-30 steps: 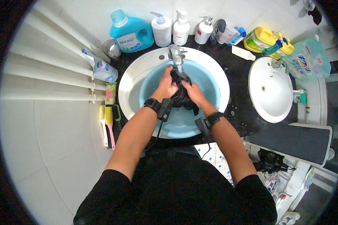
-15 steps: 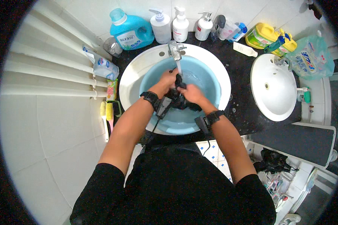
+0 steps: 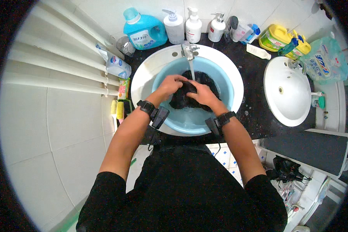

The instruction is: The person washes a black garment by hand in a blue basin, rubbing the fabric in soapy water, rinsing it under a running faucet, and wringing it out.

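Note:
A black cloth (image 3: 208, 82), wet and bunched, lies spread in the light blue basin (image 3: 229, 91). The basin stands inside the white oval sink, with water in it. From the chrome faucet (image 3: 188, 51) a stream runs down onto the cloth. Over the cloth's left part, my left hand (image 3: 170, 85) has its fingers bent and pinched on the fabric. My right hand (image 3: 203, 95) grips the fabric beside it, the fingertips of both hands nearly meeting below the stream. Some fingertips are hidden against the dark cloth. Black straps with small boxes sit on both wrists.
Behind the sink stand a blue detergent jug (image 3: 145, 33), several pump bottles (image 3: 193, 27) and yellow jugs (image 3: 276, 38). A second white sink (image 3: 288, 104) is at the right. Brushes (image 3: 120, 110) rest by the left wall. The black counter (image 3: 253, 92) has water drops on it.
The black cloth has gone from a bunch held up between my hands to lying spread in the basin under the stream. My hands have moved slightly apart. The view has shifted a little.

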A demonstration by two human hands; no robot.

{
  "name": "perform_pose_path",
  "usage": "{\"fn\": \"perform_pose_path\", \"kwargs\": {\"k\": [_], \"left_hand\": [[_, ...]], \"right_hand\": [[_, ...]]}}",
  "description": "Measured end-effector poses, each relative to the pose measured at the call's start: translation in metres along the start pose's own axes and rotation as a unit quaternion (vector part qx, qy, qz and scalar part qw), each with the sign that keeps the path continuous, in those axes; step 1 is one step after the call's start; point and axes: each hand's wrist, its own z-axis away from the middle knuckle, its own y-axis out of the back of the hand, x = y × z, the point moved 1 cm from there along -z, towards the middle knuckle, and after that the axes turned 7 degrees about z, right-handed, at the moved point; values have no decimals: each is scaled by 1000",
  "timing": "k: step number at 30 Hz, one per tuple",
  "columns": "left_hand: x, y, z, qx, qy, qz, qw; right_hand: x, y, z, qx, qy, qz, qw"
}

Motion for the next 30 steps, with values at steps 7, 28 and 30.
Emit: {"fn": "perform_pose_path", "kwargs": {"k": [7,28,30], "left_hand": [[-32,-2,-3,-39,70,-261,962],[10,-20,-37,-11,144,376,915],[18,-33,-39,-23,131,469,873]], "right_hand": [[1,33,-1,240,-281,-386,845],[-8,24,-41,92,-155,-261,948],[-4,23,-34,29,-169,-439,882]]}}
